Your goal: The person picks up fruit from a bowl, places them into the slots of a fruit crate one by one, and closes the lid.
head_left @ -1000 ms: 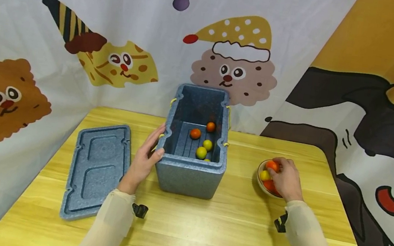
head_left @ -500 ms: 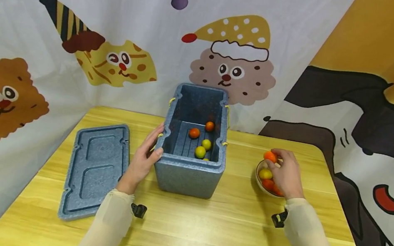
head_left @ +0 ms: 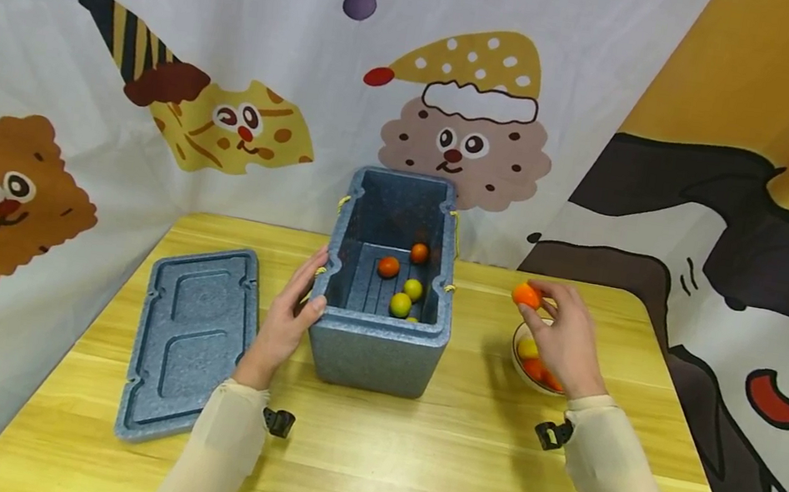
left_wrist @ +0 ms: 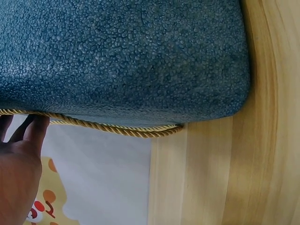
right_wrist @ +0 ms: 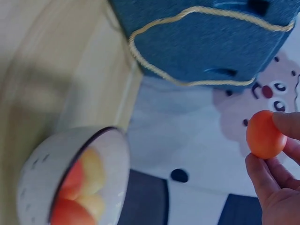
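Observation:
My right hand point(head_left: 567, 337) pinches a small, smooth orange tomato point(head_left: 527, 296) between thumb and fingertips, as the right wrist view shows closely point(right_wrist: 266, 134). It is above the far left rim of a white bowl point(head_left: 516, 371) that holds yellow and orange-red tomatoes point(right_wrist: 75, 213). My left hand point(head_left: 282, 331) lies with extended fingers against the left side of an open blue-grey foam box point(head_left: 379, 357), its thumb at the rim's near left corner. Inside the box lie several orange and yellow tomatoes point(head_left: 388, 267). In the left wrist view, fingers point(left_wrist: 35, 131) touch the box by its yellow rope point(left_wrist: 136, 131).
The box's lid point(head_left: 195, 344) lies flat on the wooden table point(head_left: 364, 460), left of the box. A cartoon-print cloth point(head_left: 281, 28) hangs behind the table. The box's right side carries another rope handle point(right_wrist: 164, 75).
My right hand has lifted the orange tomato out of the bowl and moved it up and slightly left. The left hand stays at the box.

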Action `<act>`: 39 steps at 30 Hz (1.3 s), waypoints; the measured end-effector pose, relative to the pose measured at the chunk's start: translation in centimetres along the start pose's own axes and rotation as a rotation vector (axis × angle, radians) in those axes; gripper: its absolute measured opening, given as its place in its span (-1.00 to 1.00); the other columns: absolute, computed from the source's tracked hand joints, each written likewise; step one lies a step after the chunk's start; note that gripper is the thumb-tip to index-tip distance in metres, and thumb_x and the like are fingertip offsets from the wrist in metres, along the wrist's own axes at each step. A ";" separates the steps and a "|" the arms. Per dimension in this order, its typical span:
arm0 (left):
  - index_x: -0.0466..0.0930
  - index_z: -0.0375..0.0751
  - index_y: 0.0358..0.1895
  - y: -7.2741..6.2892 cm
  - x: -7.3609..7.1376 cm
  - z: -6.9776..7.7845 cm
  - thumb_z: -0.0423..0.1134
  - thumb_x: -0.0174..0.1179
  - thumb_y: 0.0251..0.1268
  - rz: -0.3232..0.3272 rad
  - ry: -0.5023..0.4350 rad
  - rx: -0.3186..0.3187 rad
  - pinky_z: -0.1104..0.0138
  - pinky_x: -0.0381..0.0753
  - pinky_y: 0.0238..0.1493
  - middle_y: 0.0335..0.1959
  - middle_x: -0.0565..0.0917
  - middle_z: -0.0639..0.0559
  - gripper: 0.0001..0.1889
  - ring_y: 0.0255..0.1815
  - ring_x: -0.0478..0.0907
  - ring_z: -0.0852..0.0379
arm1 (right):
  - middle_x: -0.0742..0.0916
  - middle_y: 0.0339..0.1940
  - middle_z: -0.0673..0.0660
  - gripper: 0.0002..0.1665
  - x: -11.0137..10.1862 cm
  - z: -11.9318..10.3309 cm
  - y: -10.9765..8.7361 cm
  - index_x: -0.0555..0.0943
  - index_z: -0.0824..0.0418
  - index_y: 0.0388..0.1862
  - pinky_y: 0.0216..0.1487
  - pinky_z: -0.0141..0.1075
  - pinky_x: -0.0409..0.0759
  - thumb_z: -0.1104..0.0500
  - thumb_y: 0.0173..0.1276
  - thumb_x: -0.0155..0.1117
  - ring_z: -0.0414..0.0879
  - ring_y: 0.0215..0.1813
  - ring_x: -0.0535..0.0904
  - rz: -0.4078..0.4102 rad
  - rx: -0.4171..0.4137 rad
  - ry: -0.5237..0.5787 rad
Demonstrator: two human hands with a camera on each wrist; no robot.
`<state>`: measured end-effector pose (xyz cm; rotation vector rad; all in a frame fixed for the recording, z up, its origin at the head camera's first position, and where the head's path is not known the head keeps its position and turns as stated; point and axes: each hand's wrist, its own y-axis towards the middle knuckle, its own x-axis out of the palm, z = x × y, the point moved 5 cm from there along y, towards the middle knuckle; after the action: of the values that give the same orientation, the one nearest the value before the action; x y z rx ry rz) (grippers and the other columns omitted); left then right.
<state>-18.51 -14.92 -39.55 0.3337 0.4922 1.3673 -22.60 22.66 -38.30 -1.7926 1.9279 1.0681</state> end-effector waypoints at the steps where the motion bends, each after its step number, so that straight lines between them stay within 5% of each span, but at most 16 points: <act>1: 0.10 -0.54 0.46 0.0 0.0 0.0 -0.42 -0.03 0.49 0.001 0.001 -0.001 -0.01 0.00 0.43 0.51 0.06 -0.38 -0.45 0.53 -0.05 -0.17 | 0.54 0.09 0.25 -0.56 -0.1 -0.4 0.0 0.54 0.35 0.21 0.14 0.00 0.49 0.23 0.39 0.31 0.20 0.13 0.53 0.004 -0.011 0.005; 20: 0.12 -0.58 0.43 0.2 0.2 0.1 -0.34 0.00 0.51 0.012 0.016 0.029 -0.08 0.00 0.41 0.49 0.07 -0.43 -0.44 0.51 -0.04 -0.25 | 0.59 0.01 0.14 -0.55 -0.4 -9.6 -0.1 0.60 0.30 0.11 0.11 -0.07 0.53 0.36 0.23 0.44 0.00 0.05 0.56 0.032 -0.288 0.070; 27: 0.13 -0.54 0.45 0.0 0.1 0.1 -0.34 -0.01 0.51 0.019 0.023 0.008 0.01 0.01 0.43 0.50 0.08 -0.40 -0.44 0.52 -0.03 -0.22 | 0.59 0.03 0.11 -0.57 0.8 -11.3 0.0 0.61 0.29 0.11 0.13 -0.09 0.53 0.36 0.24 0.43 -0.03 0.06 0.55 -0.008 -0.311 0.127; 39: 0.12 -0.51 0.46 0.1 0.0 0.3 -0.42 -0.03 0.47 0.012 0.035 -0.014 -0.14 -0.01 0.39 0.51 0.08 -0.37 -0.44 0.52 -0.02 -0.18 | 0.57 0.09 0.08 -0.55 3.9 -14.1 0.4 0.58 0.21 0.18 0.11 -0.07 0.54 0.29 0.30 0.39 -0.04 0.06 0.54 -0.119 -0.354 0.144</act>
<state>-18.46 -14.86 -39.26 0.3021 0.5103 1.3900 -19.96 10.18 -31.18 -2.1962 1.7655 1.3376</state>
